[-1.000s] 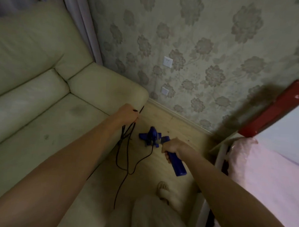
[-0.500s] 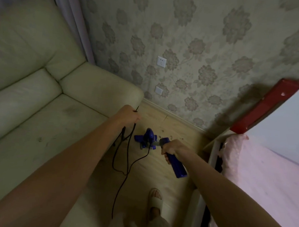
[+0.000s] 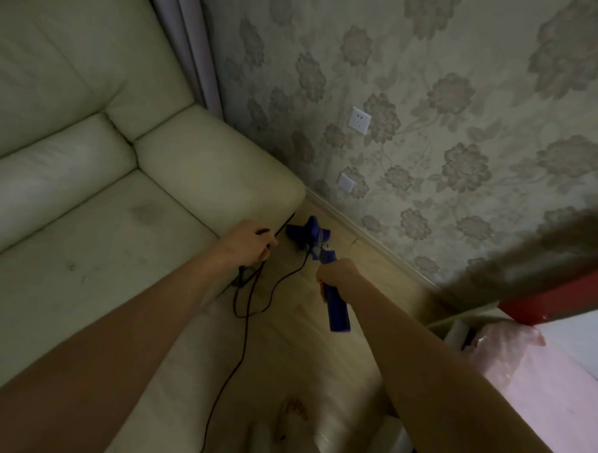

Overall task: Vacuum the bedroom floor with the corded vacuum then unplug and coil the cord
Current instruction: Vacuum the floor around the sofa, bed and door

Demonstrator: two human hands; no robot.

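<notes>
vacuum [image 3: 323,258]: blue plastic, right hand [image 3: 338,276] | cord [image 3: 250,292]: thin black, left hand [image 3: 247,246]

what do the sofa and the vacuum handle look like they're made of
Sofa: likely cream leather or faux leather, going by its smooth, faintly shiny skin with soft creases and dark scuffs.
Vacuum handle: probably hard moulded plastic, blue with a matte finish.

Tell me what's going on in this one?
A person is vacuuming a bedroom corner. The right hand grips the blue vacuum by its handle, its head on the wooden floor beside the sofa. The left hand holds loops of the black cord, which trails down across the floor.
</notes>
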